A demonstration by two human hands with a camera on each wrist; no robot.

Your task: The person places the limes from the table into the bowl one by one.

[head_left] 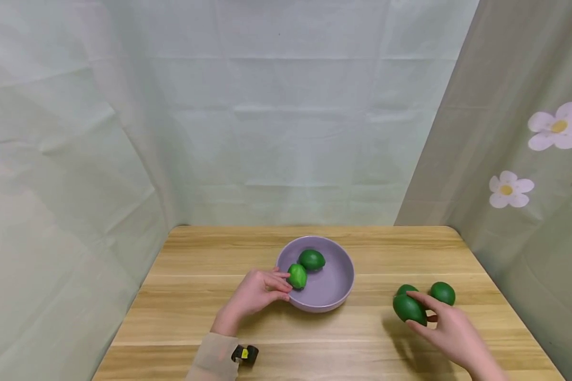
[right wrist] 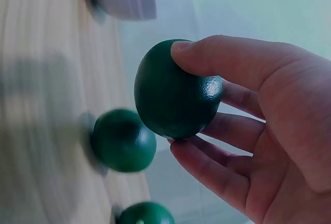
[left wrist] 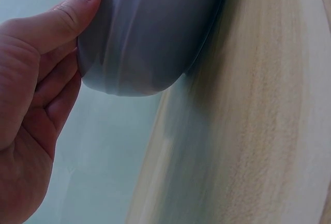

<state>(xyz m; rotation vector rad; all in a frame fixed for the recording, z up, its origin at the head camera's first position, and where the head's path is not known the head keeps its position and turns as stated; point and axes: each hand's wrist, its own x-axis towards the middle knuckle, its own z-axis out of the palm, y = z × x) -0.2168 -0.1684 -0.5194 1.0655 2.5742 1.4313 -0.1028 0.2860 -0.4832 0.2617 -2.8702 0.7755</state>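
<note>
A purple bowl (head_left: 336,275) stands on the table with a bright green lime (head_left: 297,277) and a dark green lime (head_left: 312,260) inside. My left hand (head_left: 263,289) grips the bowl's near-left rim, fingers over the edge by the bright lime; in the left wrist view the thumb presses on the bowl's wall (left wrist: 150,32). Over the table's right side, my right hand (head_left: 440,320) holds another dark green lime (right wrist: 173,92) between thumb and fingers, raised off the wood. Two more dark green limes, one partly hidden behind the held one (head_left: 407,289) and one to its right (head_left: 443,293), lie on the table.
The wooden table (head_left: 209,254) has rounded far corners. Pale curtains (head_left: 286,132) hang behind it and at both sides, with white flowers (head_left: 505,189) printed on the right one. A small black device (head_left: 246,354) is worn at the left wrist.
</note>
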